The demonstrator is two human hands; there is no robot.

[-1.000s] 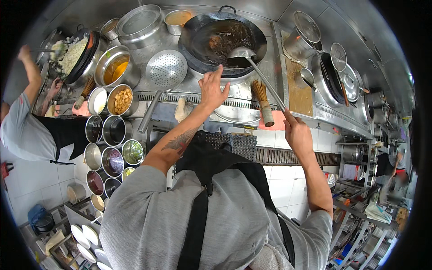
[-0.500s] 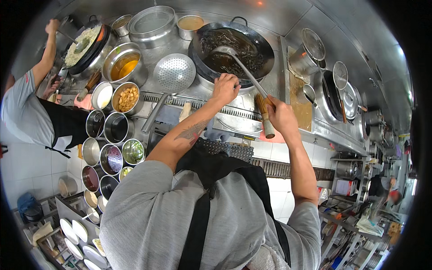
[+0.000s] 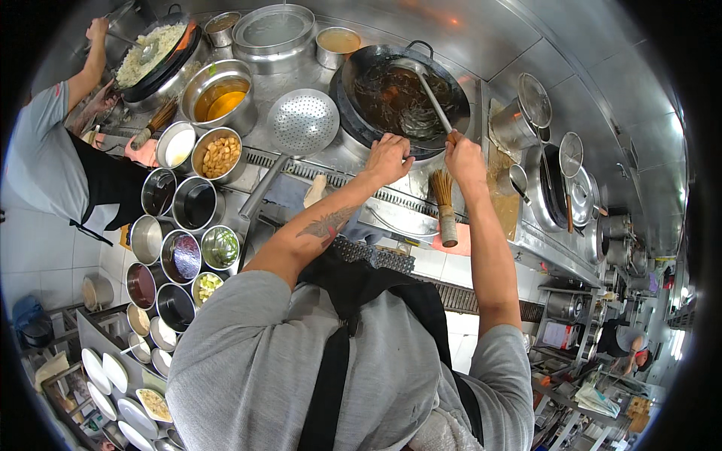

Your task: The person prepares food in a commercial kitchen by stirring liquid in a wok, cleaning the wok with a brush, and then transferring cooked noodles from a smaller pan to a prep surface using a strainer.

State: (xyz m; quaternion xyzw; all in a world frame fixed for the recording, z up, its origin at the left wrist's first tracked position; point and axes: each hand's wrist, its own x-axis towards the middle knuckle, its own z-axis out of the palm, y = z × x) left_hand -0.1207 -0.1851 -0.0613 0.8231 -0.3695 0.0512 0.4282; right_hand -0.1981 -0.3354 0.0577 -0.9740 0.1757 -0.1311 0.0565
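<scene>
My right hand (image 3: 466,161) is closed around the handle of a ladle (image 3: 432,96). The ladle's bowl rests toward the far side of a black wok (image 3: 460,124), in dark brown liquid with dark pieces. At the wok's near rim my left hand (image 3: 389,159) is closed, its fingers curled over the edge; any handle there is hidden beneath it. A bamboo brush (image 3: 445,210) stands just below my right hand. Left of the wok lies a perforated skimmer (image 3: 304,122), its long handle pointing toward me.
Metal pots of sauces and ingredients, such as fried chunks (image 3: 220,155) and orange liquid (image 3: 219,104), crowd the left. Beyond them a co-worker's hand (image 3: 98,30) holds a ladle over a wok of rice (image 3: 150,56). Strainers (image 3: 534,98) and pots stand at right.
My right hand has moved forward, pushing the ladle's bowl toward the wok's far side. The brown liquid looks stirred. My left hand stays at the near rim, while the whole view has shifted slightly.
</scene>
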